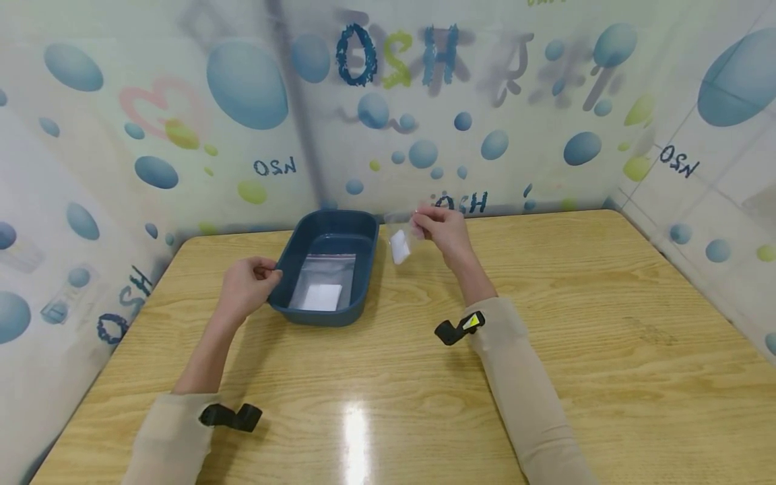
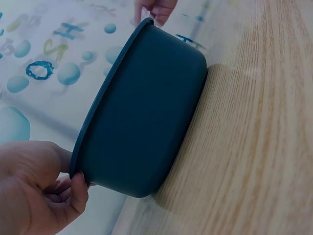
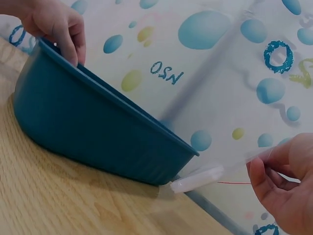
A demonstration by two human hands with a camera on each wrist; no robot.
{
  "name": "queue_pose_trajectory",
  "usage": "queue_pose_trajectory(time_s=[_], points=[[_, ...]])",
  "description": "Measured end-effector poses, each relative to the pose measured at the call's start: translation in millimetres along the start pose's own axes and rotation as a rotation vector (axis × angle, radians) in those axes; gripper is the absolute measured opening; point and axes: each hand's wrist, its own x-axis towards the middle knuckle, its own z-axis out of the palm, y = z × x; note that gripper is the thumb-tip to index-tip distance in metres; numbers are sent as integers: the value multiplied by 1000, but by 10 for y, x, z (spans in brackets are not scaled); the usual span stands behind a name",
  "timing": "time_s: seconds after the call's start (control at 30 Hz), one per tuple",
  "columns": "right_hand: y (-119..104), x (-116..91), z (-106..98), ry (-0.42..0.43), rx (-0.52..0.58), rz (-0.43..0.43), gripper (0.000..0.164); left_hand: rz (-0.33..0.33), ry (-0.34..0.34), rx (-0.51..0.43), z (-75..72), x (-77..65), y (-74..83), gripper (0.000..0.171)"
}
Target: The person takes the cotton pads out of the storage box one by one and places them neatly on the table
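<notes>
A dark teal plastic basin (image 1: 368, 269) stands on the wooden table, left of the middle. Inside it lies a clear zip bag (image 1: 330, 269) with a white rectangular piece in its lower part. My left hand (image 1: 247, 286) pinches the basin's left rim between thumb and fingers, as the left wrist view also shows. Just right of the basin, my right hand (image 1: 445, 232) pinches a small clear bag (image 1: 397, 236) by its edge. A white rolled piece (image 3: 198, 179) sits in that small bag, which hangs beside the basin's outer wall.
The wooden table (image 1: 576, 303) runs back to a wall (image 1: 424, 114) printed with blue and green bubbles and letters. Side walls border it left and right. Bright glare (image 1: 356, 438) lies on the tabletop near the front.
</notes>
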Motion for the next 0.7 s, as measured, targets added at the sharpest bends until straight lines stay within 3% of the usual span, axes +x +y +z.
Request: queue_pose_trajectory(time_s=[0.47,0.7], points=[[176,49,-6,9,-107,27,26,8,1,0,0,1,-4,29],[223,27,-11,4,-90,25,26,21,9,10,4,13,-31,28]])
